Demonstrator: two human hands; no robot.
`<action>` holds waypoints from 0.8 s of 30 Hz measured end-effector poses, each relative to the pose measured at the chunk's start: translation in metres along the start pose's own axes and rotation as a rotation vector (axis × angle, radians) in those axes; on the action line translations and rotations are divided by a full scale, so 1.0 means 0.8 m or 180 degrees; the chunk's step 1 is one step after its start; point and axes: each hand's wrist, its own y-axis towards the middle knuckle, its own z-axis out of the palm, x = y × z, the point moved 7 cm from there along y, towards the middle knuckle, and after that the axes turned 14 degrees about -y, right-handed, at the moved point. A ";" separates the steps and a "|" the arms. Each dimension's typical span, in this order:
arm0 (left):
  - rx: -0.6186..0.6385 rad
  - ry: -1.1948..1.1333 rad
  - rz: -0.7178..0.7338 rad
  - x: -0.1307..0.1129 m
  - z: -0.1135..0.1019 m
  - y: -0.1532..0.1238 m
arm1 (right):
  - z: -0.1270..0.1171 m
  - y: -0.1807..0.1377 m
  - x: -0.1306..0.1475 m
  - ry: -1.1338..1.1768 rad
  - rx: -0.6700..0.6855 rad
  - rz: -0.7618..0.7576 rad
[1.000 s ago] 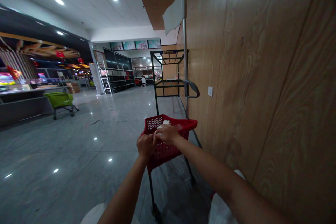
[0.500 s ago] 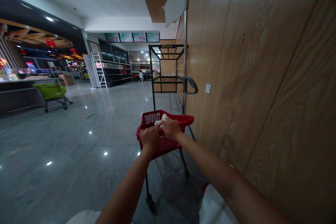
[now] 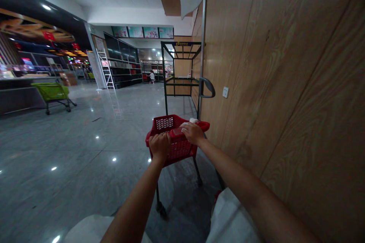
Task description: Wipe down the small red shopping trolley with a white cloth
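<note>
A red shopping cart (image 3: 180, 154) with a perforated plastic basket and dark legs on wheels stands in front of me. My left hand (image 3: 159, 146) is wrapped round the left part of its handle. On the handle's right part lies my right hand (image 3: 194, 133), closed over a white cloth (image 3: 190, 122) that presses against the red plastic. Part of the cloth is hidden under the fingers. A flat, paler panel on the handle shows between my two hands.
A wooden wall (image 3: 251, 95) with a socket runs close on the right. Ahead stand a dark metal frame (image 3: 165, 79) and a pole with a looped handle (image 3: 207, 87). To the left are a green cart (image 3: 53, 92), a ladder (image 3: 105, 69) and shelves. A person (image 3: 152, 77) is far back.
My right hand has slid the white cloth rightward along the cart's handle, away from my left hand. The left hand keeps its grip. The view has tilted down slightly.
</note>
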 end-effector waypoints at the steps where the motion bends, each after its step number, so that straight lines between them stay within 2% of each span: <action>1: 0.0011 -0.0023 0.0003 0.000 0.000 0.000 | 0.003 0.002 0.022 -0.0016 0.0001 -0.0142; 4: 0.0068 -0.0013 0.0126 0.002 -0.004 -0.001 | 0.013 0.008 0.073 0.0014 0.0061 -0.0473; 6: 0.0079 0.0025 0.0229 0.003 -0.009 -0.002 | 0.017 0.010 0.078 0.0072 0.0104 -0.0550; 8: 0.0068 0.0082 0.0307 0.004 -0.012 -0.002 | 0.016 0.009 0.059 0.0089 0.0122 -0.0502; 10: 0.0026 0.0144 0.0327 0.005 -0.013 -0.003 | 0.013 0.007 0.026 0.0022 0.0157 -0.0343; 13: -0.0062 0.0167 0.0274 0.004 -0.010 -0.003 | 0.005 0.001 -0.025 -0.0250 0.0178 0.0221; 15: -0.0091 0.0133 0.0219 0.002 -0.007 -0.003 | 0.003 -0.003 -0.037 -0.0370 0.0185 0.0456; 17: -0.0098 0.0048 0.0115 0.003 -0.005 -0.003 | 0.005 -0.002 -0.024 -0.0375 0.0182 0.0411; 20: -0.0112 -0.0119 -0.0022 0.006 -0.005 -0.002 | 0.012 0.002 0.025 -0.0284 0.0031 0.0035; 22: -0.0093 -0.0149 0.0035 0.007 -0.006 -0.002 | 0.018 0.003 0.060 -0.0161 -0.0079 -0.0310; 24: -0.0066 -0.0085 0.0152 0.007 -0.007 -0.002 | 0.020 0.003 0.082 -0.0054 -0.0123 -0.0526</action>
